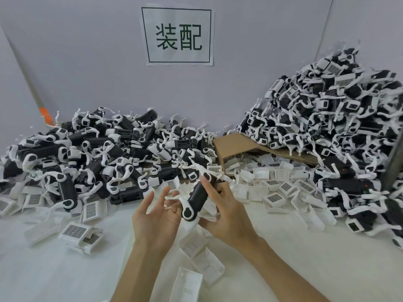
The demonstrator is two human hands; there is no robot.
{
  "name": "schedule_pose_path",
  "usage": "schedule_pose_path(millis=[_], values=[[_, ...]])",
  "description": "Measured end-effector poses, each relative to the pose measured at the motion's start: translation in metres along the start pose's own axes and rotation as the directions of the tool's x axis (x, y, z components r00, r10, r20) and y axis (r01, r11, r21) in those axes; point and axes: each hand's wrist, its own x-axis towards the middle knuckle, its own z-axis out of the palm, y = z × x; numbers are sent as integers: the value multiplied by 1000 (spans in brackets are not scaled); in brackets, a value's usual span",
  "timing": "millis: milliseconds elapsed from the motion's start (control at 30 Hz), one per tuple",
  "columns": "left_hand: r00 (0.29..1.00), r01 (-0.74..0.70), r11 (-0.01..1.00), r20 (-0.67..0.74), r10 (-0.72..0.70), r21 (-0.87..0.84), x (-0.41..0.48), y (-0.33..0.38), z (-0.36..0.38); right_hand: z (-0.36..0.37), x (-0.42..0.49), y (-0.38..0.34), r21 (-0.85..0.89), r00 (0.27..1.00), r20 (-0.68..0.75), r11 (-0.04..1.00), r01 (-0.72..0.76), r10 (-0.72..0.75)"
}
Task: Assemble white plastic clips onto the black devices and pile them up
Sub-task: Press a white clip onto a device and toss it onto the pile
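Black with a rounded white cap, one black device (pixel 196 198) is held tilted above the white table (pixel 54 275), near the middle of the scene, with the capped end turned toward the near side. It is gripped by the right hand (pixel 229 212), whose fingers are curled behind the body while the forefinger is laid straight along the far end. The left hand (pixel 152 216) is held open just left of the device, fingers spread and relaxed. Two of its fingertips are placed by the device's near end, and whether anything is pinched between them cannot be told. Loose white plastic clips (pixel 272 184) are scattered over the table on the right, inside and in front of a cardboard box (pixel 237 147) tipped on its side. A low left pile (pixel 76 153) of devices is spread along the far wall, and a taller right pile (pixel 327 127) is heaped at the far right. A printed sign (pixel 177 35) is fixed to the wall above.
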Motion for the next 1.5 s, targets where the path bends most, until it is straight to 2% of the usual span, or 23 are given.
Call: schedule_pose_path(millis=[167,333,400,433,467,500,533,567,600,633,700,767,833,967,1100,1167,1233,1300,1367,1500], values=[[1000,14,995,26,-12,-103,0,-3,2,5,-2,2,4,1000,-20,1000,14,-14],[998,-20,986,59,30,-168,-1,3,-1,7,-1,2,55,995,-89,998,-41,46],[996,-89,996,4,89,-25,1,3,-1,5,0,2,117,981,-166,990,-84,103],[990,-129,983,-38,135,131,4,0,-1,4,2,1,164,966,-214,980,-112,146],[980,-155,929,-69,188,336,5,-4,0,2,3,1,211,945,-263,967,-140,194],[966,-177,803,-55,252,569,5,-10,1,0,5,1,252,920,-309,954,-163,239],[952,-215,602,29,304,769,5,-16,3,-1,6,0,288,896,-346,940,-181,278],[940,-271,370,161,302,889,4,-24,3,-2,7,0,328,877,-361,924,-199,317],[928,-320,165,275,250,933,2,-31,1,-2,7,-1,375,866,-346,899,-224,361],[924,-353,43,341,175,935,1,-37,1,-2,7,-2,428,862,-303,866,-257,406],[929,-364,-23,365,66,931,0,-42,0,0,8,-6,511,863,-194,799,-318,467],[931,-356,2,355,85,934,2,-38,0,0,8,-8,562,868,-126,755,-337,481],[942,-324,71,315,117,943,3,-33,0,-1,8,-8,602,892,-35,722,-341,451],[944,-327,87,322,69,941,1,-32,0,2,7,-9,647,922,115,676,-353,371],[950,-258,231,204,235,938,5,-32,-2,2,11,-1,772,893,112,527,-355,437],[947,-238,350,136,292,906,8,-29,-2,-2,11,8,766,886,75,543,-345,458],[940,-220,422,76,331,879,10,-27,-1,-5,10,16,746,867,48,559,-361,496],[937,-208,448,45,348,870,11,-25,-2,-9,10,21,746,810,46,519,-418,585],[938,-202,450,39,345,870,11,-25,-2,-10,12,24,737,719,94,437,-516,689],[946,-210,456,63,317,865,8,-25,0,-7,16,26,730,485,277,147,-668,829]])
